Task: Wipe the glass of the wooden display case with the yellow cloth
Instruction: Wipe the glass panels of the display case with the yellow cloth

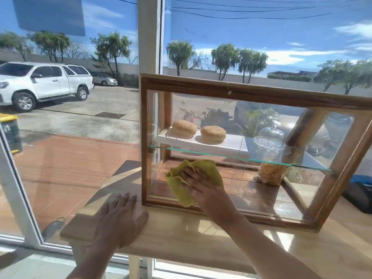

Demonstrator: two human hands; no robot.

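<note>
The wooden display case (pixel 251 92) stands on a wooden counter, its glass front facing me. My right hand (pixel 199 186) presses the crumpled yellow cloth (pixel 205 168) flat against the lower left part of the front glass, fingers spread over the cloth. My left hand (pixel 120 216) rests palm down on the counter just left of the case's bottom left corner, fingers apart and holding nothing.
Inside the case, two sesame buns (pixel 184 127) lie on a white board above a glass shelf (pixel 241 157), with a glass dome (pixel 269 137) and a jar of snacks (pixel 271 174) at the right. The counter (pixel 181 238) runs along a big window. A dark bag (pixel 360 196) sits at the far right.
</note>
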